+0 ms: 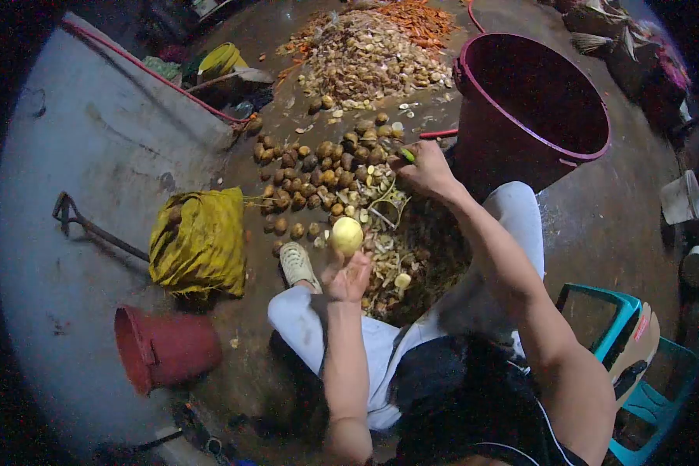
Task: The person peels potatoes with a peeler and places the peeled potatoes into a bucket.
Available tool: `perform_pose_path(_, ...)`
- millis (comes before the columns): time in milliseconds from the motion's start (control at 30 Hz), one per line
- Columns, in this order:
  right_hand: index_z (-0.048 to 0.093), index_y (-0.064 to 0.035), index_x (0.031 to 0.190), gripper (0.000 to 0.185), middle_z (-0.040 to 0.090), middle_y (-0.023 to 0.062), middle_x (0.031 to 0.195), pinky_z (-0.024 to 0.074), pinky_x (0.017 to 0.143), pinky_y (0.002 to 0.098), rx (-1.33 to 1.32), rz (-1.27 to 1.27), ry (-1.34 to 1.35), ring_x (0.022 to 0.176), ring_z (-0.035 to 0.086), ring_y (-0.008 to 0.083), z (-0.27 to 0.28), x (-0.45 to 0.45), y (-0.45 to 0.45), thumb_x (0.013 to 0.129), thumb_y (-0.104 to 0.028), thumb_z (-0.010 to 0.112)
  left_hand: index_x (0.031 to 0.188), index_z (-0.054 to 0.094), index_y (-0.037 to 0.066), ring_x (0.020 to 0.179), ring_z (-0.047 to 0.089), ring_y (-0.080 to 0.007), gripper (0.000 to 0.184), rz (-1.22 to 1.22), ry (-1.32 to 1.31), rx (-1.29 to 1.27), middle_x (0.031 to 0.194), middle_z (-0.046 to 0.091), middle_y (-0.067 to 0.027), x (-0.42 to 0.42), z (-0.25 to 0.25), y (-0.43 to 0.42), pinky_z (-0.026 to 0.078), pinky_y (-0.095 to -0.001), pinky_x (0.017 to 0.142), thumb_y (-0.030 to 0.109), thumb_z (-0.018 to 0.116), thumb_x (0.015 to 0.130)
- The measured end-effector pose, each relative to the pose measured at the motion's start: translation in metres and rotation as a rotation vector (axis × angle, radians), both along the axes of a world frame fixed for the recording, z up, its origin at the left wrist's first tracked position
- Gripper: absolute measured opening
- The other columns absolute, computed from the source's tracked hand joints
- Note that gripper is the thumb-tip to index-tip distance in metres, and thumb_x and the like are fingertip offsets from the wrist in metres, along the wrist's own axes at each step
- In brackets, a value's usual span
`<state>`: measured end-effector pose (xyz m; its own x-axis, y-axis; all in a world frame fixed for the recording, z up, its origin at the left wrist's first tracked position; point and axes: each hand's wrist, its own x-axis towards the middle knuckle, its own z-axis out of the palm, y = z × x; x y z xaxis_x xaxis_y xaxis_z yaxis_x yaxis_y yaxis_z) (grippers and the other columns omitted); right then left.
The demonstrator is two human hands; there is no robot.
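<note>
My left hand (348, 278) is palm up, with a round, pale yellow peeled potato (347, 235) at its fingertips. The fingers are slightly blurred. Farther forward, my right hand (429, 167) is closed around a small tool with a green handle (408, 155); its working end cannot be made out. Brown unpeeled potatoes (318, 175) lie spread over the floor ahead and left of my hands. Between my legs is a heap of peelings (384, 268), with a peeled piece (402, 281) on top.
A deep dark red bin (493, 132) stands at front right. Beyond the potatoes lies a big heap of pale and orange scraps (373, 54). To the left are a yellow sack (198, 245), a shovel handle (101, 229) and a red bucket (171, 349). A teal stool (621, 311) is at right.
</note>
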<state>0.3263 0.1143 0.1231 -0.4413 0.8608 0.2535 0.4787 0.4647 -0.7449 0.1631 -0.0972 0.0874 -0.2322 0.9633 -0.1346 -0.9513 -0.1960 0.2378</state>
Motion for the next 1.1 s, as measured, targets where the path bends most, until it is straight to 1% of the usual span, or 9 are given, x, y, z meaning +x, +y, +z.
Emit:
perform_pose_path(167,0.065,-0.0029,0.088,0.036,0.063,0.0242,0.078,0.0504,0.074,0.0449,-0.047,-0.091,-0.049,0.081,0.061,0.0405,-0.026,-0.004,0.007,0.062,-0.025,0.077,0.132,0.039,0.0,0.113,0.051,-0.0302,0.074,-0.003,0.271,0.023,0.124,0.052,-0.01,-0.006,0.015,-0.001,0.045,-0.0418,0.093,0.006,0.076,0.069)
perform_pose_path(367,0.064,-0.0029,0.089,0.034,0.062,0.023,0.074,0.0509,0.072,0.0463,0.056,-0.009,-0.13,0.08,0.062,0.0409,-0.009,-0.007,-0.011,0.064,-0.024,0.075,0.124,0.045,0.0,0.106,0.056,-0.0275,0.06,0.106,0.528,0.02,0.115,0.055,-0.0114,-0.009,0.012,0.003,0.047,-0.0407,0.093,-0.002,0.072,0.07)
perform_pose_path(433,0.065,-0.0026,0.084,0.03,0.06,0.0229,0.069,0.0485,0.065,0.0462,0.119,-0.029,-0.18,0.069,0.061,0.0391,-0.012,-0.009,-0.015,0.067,-0.027,0.07,0.119,0.047,0.001,0.102,0.057,-0.0244,0.054,0.188,0.568,-0.026,0.111,0.056,-0.0105,-0.007,0.015,0.005,0.049,-0.036,0.087,-0.004,0.071,0.071)
perform_pose_path(567,0.067,-0.0056,0.073,0.016,0.064,0.019,0.072,0.0524,0.062,0.0472,0.119,0.113,-0.46,0.071,0.065,0.0357,0.009,-0.015,-0.05,0.067,-0.016,0.056,0.107,0.049,0.004,0.093,0.06,-0.0197,0.045,0.354,0.662,-0.154,0.103,0.057,-0.009,-0.006,0.024,0.005,0.053,-0.0281,0.076,-0.006,0.07,0.068)
perform_pose_path(767,0.065,-0.0077,0.073,0.016,0.063,0.0169,0.067,0.0525,0.058,0.0452,0.192,0.361,-0.449,0.066,0.065,0.0353,0.016,-0.03,-0.097,0.068,-0.021,0.057,0.105,0.049,0.004,0.091,0.061,-0.0213,0.054,0.387,0.688,-0.068,0.103,0.059,-0.01,-0.002,0.017,0.006,0.056,-0.0302,0.075,-0.006,0.074,0.059)
perform_pose_path(867,0.061,-0.0036,0.072,0.029,0.059,0.02,0.061,0.049,0.059,0.0485,0.198,0.35,-0.4,0.062,0.061,0.04,0.003,-0.032,-0.087,0.066,-0.031,0.068,0.105,0.05,0.003,0.095,0.061,-0.0227,0.054,0.382,0.739,-0.086,0.106,0.059,-0.0116,-0.004,0.015,0.006,0.056,-0.0301,0.073,-0.006,0.074,0.058)
perform_pose_path(933,0.063,-0.0011,0.077,0.034,0.059,0.0221,0.063,0.0493,0.06,0.0494,-0.059,0.291,-0.402,0.063,0.06,0.0414,-0.005,-0.03,-0.066,0.069,-0.033,0.069,0.106,0.05,0.003,0.096,0.06,-0.0229,0.054,0.386,0.684,-0.086,0.107,0.059,-0.0116,0.003,0.027,0.0,0.055,-0.0298,0.074,-0.006,0.074,0.058)
perform_pose_path(1067,0.061,0.0025,0.071,0.049,0.059,0.0216,0.066,0.0522,0.063,0.0476,0.188,0.451,-0.268,0.067,0.062,0.041,-0.02,-0.027,-0.065,0.076,-0.046,0.065,0.11,0.051,0.002,0.099,0.058,-0.0236,0.055,0.331,0.655,0.051,0.105,0.058,-0.0103,-0.006,0.027,0.005,0.054,-0.0289,0.076,-0.007,0.074,0.061)
perform_pose_path(1100,0.062,0.0004,0.07,0.038,0.06,0.0209,0.066,0.0522,0.064,0.047,0.182,0.416,-0.362,0.067,0.062,0.0399,0.007,-0.024,-0.077,0.076,-0.037,0.063,0.111,0.051,0.003,0.099,0.058,-0.0234,0.056,0.344,0.683,0.069,0.105,0.058,-0.0097,-0.01,0.018,0.007,0.053,-0.031,0.08,-0.008,0.074,0.061)
